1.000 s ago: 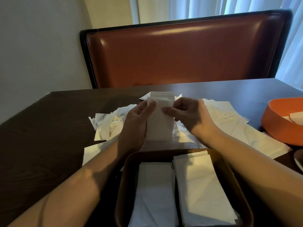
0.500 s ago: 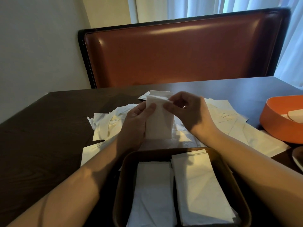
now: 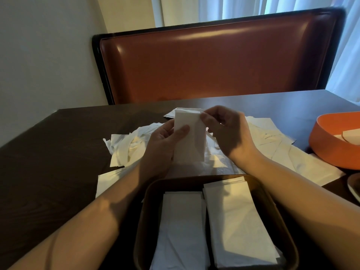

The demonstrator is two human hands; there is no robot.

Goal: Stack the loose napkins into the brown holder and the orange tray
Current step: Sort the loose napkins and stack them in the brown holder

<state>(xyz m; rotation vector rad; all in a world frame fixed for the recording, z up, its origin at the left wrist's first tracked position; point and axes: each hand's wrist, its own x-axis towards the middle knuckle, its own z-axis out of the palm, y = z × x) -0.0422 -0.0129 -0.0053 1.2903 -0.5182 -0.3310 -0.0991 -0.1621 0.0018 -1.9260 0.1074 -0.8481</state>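
Holding: my left hand grips a folded napkin upright above the desk, thumb across its face; my right hand pinches its top right corner.
Hidden: my left fingers sit behind the napkin; loose napkins lie partly under my hands.
Cut off: the brown holder, with two white stacks inside, runs off the bottom edge; the orange tray off the right, its contents hard to make out.
Changed: my right fingers have moved up to the napkin's top corner.
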